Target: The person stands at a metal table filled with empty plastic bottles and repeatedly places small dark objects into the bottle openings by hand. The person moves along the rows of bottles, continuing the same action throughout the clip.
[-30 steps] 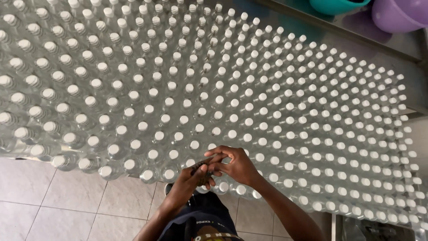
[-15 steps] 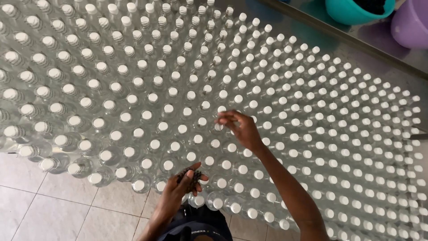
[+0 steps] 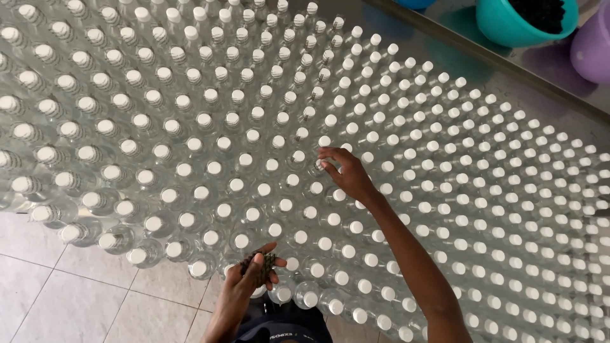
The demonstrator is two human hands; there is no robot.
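Both forearms are bare, with no sleeves, watch or rings showing on the left hand (image 3: 251, 279) or the right hand (image 3: 346, 178); a dark blue garment (image 3: 279, 327) with small pale print shows at the bottom edge

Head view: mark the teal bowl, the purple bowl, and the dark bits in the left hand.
teal bowl (image 3: 502, 28), head view, on its outer wall.
purple bowl (image 3: 591, 51), head view, on its side at the right edge.
dark bits (image 3: 262, 262), head view, on the clump cupped in the left hand (image 3: 244, 286).
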